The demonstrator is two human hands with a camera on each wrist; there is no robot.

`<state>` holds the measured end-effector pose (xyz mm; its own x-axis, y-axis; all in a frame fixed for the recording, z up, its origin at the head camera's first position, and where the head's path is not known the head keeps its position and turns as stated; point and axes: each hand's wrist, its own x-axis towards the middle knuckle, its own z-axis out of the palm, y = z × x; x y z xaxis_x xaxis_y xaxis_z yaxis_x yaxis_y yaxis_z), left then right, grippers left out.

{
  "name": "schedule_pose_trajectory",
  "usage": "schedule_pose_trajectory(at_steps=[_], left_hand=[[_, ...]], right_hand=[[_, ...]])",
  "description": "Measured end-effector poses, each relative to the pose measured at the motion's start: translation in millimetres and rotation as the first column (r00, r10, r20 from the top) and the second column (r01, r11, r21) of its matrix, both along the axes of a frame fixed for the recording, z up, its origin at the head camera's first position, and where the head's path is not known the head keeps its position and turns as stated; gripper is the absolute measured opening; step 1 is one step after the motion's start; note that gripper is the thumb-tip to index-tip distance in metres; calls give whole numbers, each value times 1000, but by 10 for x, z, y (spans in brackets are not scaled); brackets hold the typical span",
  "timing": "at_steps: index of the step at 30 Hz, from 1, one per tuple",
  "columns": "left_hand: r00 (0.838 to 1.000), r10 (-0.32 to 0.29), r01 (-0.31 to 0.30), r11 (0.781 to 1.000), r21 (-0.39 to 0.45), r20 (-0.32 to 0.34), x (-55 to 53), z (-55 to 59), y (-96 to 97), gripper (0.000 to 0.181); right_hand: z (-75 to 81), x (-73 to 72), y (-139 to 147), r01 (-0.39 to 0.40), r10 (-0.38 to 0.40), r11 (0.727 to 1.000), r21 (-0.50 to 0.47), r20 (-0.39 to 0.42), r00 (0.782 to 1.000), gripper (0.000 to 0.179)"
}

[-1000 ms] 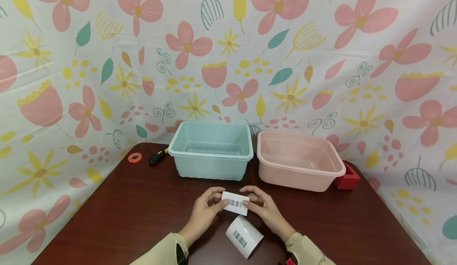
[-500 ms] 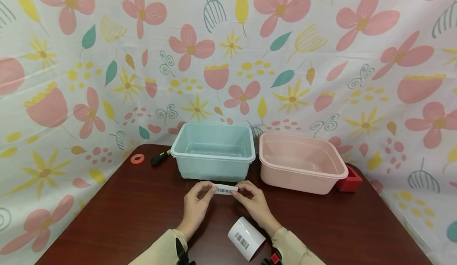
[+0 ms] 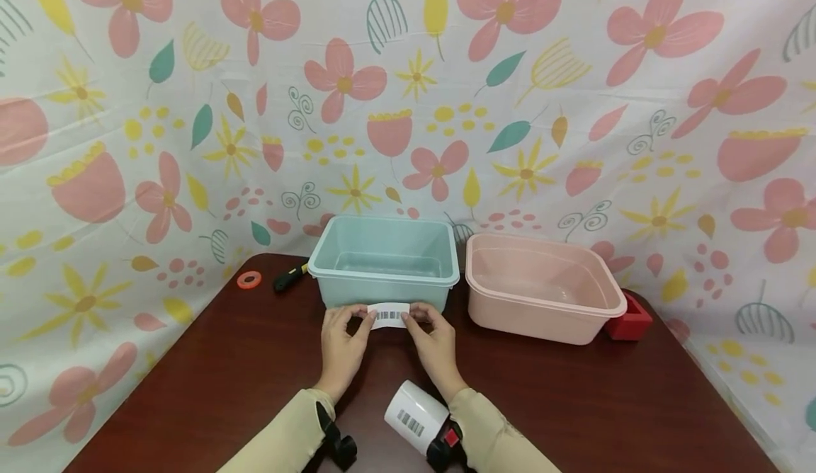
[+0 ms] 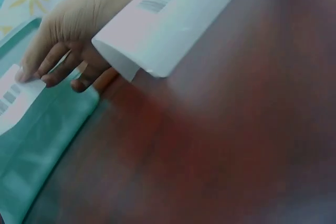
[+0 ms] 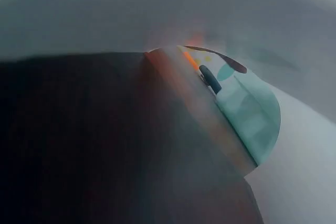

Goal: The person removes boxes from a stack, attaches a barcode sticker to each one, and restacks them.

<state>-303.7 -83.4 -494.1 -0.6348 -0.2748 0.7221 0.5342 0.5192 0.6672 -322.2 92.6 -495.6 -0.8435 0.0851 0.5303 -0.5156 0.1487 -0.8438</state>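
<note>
In the head view a small white barcode label (image 3: 388, 315) is stretched between both hands, in front of the teal basin. My left hand (image 3: 343, 345) pinches its left end between thumb and fingers. My right hand (image 3: 436, 345) pinches the right end the same way. The left wrist view also shows the right hand (image 4: 73, 35) with the label (image 4: 16, 100) at its fingertips. Below the right hand, a white roll of barcode labels (image 3: 411, 409) lies on the table, its near end overlapped by the black right wrist camera. A pale curved surface fills much of the right wrist view.
The teal basin (image 3: 385, 283) stands directly behind the hands, the pink basin (image 3: 535, 317) to its right. A red box (image 3: 627, 321) sits beside the pink one. At back left lie an orange ring (image 3: 249, 280) and a dark-handled tool (image 3: 289, 279).
Both hands have moved forward, up to the teal basin's front, carrying the label. The label tilted flatter midway and now faces the head camera again. The roll appears shifted slightly left.
</note>
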Motion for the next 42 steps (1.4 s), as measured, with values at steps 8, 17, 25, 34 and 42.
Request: schedule_pose_trajectory(at_steps=[8,17,25,34,42], left_hand=[[993,102,-105,992,-62,-59,-172,13,-72,14],[968,197,-209,976,-65,-155,-248,12,-63,16],[945,242,-257,965,-42,-219,-306,28,12,13],[936,258,-270,963,-19,-241,-365,36,50,13],[927,287,-301,953,-23,-242,-404,37,61,14]], right_hand=[[5,-89,-182,147,-144,989,6,-164,976,7],[-31,-160,-324,229,-224,973,-12,-263,939,9],[-1,-203,-368,302,-294,953,-21,-306,906,16],[14,-208,-404,326,-313,945,-8,-305,900,19],[2,-228,-469,355,-346,934,-29,-314,884,16]])
